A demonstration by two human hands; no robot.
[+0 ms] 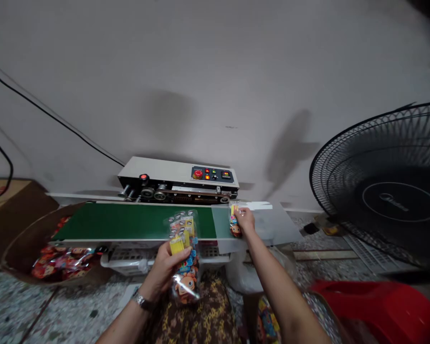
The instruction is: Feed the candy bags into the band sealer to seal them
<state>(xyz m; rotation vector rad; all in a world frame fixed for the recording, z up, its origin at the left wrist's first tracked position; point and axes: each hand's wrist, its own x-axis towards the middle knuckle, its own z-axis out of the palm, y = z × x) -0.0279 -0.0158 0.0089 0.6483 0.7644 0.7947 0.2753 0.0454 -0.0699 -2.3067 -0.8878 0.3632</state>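
Observation:
My left hand is closed round several clear plastic packets with yellow labels and orange cartoon figures, held fanned out above my lap. My right hand pinches one similar packet over the translucent sheet at the right end of the green conveyor belt. Behind the belt stands a band sealing machine with lit buttons and a red knob on its control panel. The top of the right packet is close to the machine's right end; whether it touches is unclear.
A box at the left holds several red packets. A white plastic basket sits under the belt. To the right are a large black fan and a red plastic object. A black cable runs along the wall.

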